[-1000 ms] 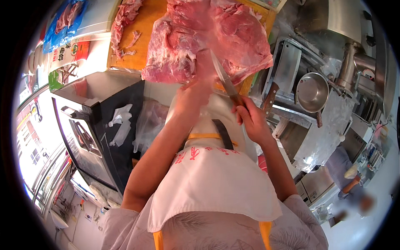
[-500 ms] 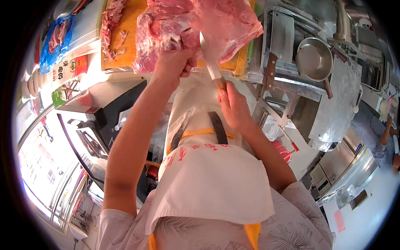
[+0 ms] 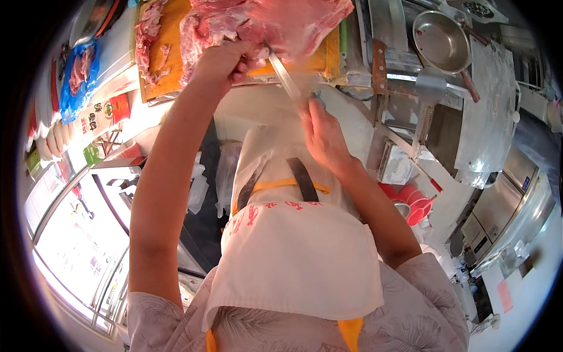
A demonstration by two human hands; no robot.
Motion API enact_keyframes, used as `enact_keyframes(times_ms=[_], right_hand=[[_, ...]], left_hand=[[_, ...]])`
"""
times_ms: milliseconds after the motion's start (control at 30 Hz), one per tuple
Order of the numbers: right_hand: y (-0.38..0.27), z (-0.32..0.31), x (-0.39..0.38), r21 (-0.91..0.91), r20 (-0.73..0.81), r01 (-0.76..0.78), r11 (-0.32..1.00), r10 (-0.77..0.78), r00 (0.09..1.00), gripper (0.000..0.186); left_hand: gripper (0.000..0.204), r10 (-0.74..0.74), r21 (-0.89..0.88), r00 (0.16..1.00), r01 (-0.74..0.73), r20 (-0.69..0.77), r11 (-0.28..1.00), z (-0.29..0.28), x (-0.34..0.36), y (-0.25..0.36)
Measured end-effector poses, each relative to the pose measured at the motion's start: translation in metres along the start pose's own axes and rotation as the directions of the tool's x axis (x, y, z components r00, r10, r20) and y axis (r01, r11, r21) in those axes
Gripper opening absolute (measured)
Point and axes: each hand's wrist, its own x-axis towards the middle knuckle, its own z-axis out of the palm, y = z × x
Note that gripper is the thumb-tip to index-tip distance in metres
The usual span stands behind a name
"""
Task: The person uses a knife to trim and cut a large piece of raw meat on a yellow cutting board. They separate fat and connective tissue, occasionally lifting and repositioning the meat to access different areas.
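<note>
My left hand [image 3: 221,68] has its fingers curled on the near edge of a large slab of raw pink meat [image 3: 299,26], which lies on a yellow cutting board [image 3: 155,88]. My right hand [image 3: 322,132] grips a long knife [image 3: 281,73]; its handle is mostly under my fingers, and the blade slants up to the meat beside my left fingers, partly blurred, its tip against the meat. A narrow strip of meat scraps [image 3: 146,38] lies on the board at the left.
At right are a cleaver [image 3: 379,67], a steel pot [image 3: 441,41] and metal trays [image 3: 487,111]. Red plastic containers [image 3: 417,205] sit lower right. A blue bag with meat [image 3: 71,102] is at left. A person in blue-grey clothing [image 3: 536,144] shows at the right edge.
My view has shifted, so board and meat sit higher. My left hand has moved up onto the meat's edge, fingers curled. The knife has drawn across toward my left fingers.
</note>
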Motion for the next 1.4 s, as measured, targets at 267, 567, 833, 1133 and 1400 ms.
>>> enact_keyframes(times_ms=[267,567,833,1133,1400], right_hand=[[0.007,0.010,0.005,0.045,0.005,0.013,0.999,-0.013,1.000,0.012],[0.010,0.025,0.011,0.093,0.047,-0.003,0.996,-0.001,0.999,0.011],[0.026,0.003,-0.032,0.150,0.115,-0.203,0.968,0.187,0.976,0.021],[-0.001,-0.020,-0.006,0.199,0.091,-0.244,0.949,0.230,0.969,0.025],[-0.002,-0.030,-0.012,0.250,0.073,-0.288,0.925,0.278,0.958,0.029]], left_hand=[[0.005,0.022,0.057,0.996,-0.017,-0.087,0.998,0.001,-0.015,-0.001],[0.010,0.059,0.124,0.994,-0.047,-0.094,0.991,-0.012,-0.026,-0.006],[0.016,0.201,0.251,0.977,-0.177,-0.074,0.952,-0.065,-0.072,-0.007],[0.032,0.612,0.783,0.722,-0.159,-0.324,0.601,-0.196,-0.006,0.027],[0.018,0.459,0.210,0.723,-0.412,-0.516,0.886,-0.256,0.101,0.009]])
